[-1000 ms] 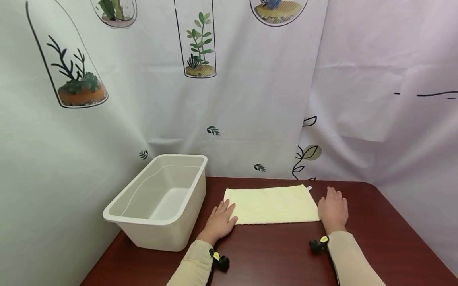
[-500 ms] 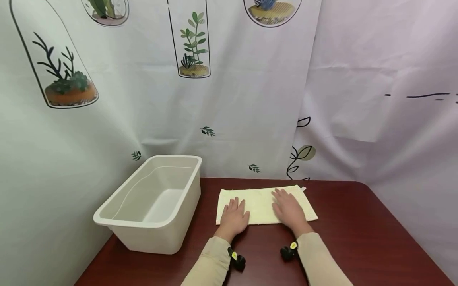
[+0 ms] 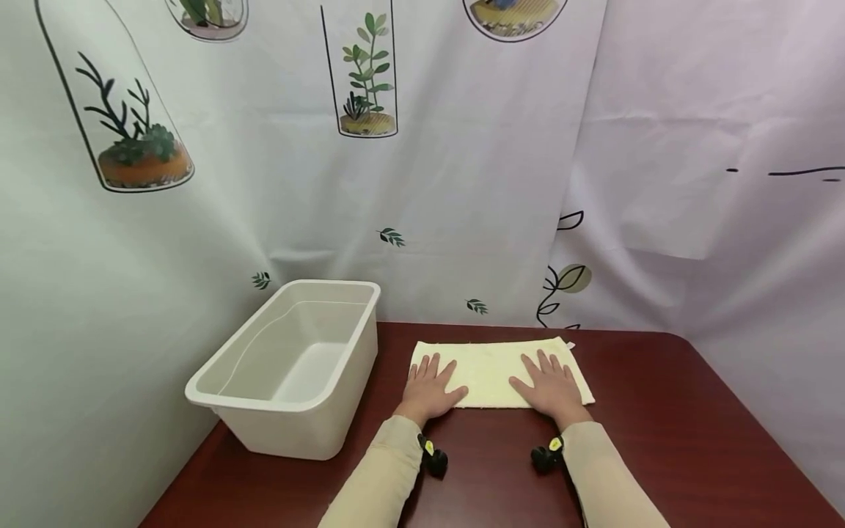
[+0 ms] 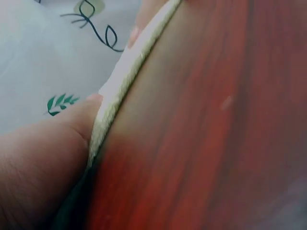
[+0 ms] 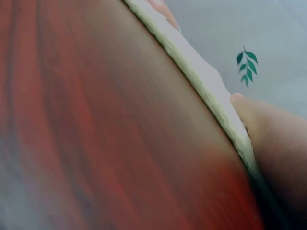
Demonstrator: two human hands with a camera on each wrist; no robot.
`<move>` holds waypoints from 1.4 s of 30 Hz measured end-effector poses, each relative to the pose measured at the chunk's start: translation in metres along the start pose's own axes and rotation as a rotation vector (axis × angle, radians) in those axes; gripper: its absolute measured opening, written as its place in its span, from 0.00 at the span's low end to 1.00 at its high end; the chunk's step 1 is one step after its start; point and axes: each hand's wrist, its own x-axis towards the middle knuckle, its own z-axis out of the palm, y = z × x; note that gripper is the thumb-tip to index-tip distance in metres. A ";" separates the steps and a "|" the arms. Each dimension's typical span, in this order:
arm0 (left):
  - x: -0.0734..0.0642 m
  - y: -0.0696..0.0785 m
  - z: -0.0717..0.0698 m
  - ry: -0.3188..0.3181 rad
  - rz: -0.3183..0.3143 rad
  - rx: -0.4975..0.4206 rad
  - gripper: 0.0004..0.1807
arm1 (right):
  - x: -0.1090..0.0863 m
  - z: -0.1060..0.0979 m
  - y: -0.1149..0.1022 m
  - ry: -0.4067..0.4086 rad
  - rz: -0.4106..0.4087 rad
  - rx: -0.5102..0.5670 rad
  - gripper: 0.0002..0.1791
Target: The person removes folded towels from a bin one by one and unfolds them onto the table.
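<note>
A pale yellow towel (image 3: 491, 374), folded into a flat rectangle, lies on the dark red wooden table. Across its left end rests my left hand (image 3: 430, 389), palm down with the fingers spread. My right hand (image 3: 551, 385) lies the same way on the right end, its thumb pointing inward. Both wrist views show the towel's near edge (image 4: 125, 79) as a thick, layered fold close along the tabletop. In the right wrist view the hand (image 5: 278, 129) reaches over that fold from the right. A small white tag (image 3: 571, 345) sticks out at the towel's far right corner.
An off-white plastic tub (image 3: 284, 433) stands on the table (image 3: 488, 469) to the left of the towel. Behind the table hangs a white curtain (image 3: 462, 205) printed with plants in glass jars. The table's rounded far right corner lies beyond my right hand.
My right hand has come from beside the towel's right edge onto the towel. The left hand has shifted from its left edge further onto it, and its fingers have spread.
</note>
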 end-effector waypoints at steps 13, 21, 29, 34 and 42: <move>0.016 -0.017 -0.005 -0.016 -0.040 -0.030 0.47 | -0.009 -0.017 0.029 -0.011 0.204 0.085 0.59; 0.021 -0.021 -0.011 -0.036 -0.085 -0.126 0.45 | -0.004 -0.021 0.035 0.024 0.273 0.123 0.58; 0.040 -0.019 -0.029 0.302 -0.285 -0.388 0.30 | 0.013 -0.049 0.044 0.217 0.324 0.373 0.36; 0.046 -0.023 -0.028 0.405 -0.308 -0.393 0.25 | 0.022 -0.042 0.051 0.285 0.313 0.386 0.29; 0.048 -0.032 -0.015 0.525 -0.257 -0.465 0.19 | 0.028 -0.040 0.049 0.302 0.305 0.453 0.24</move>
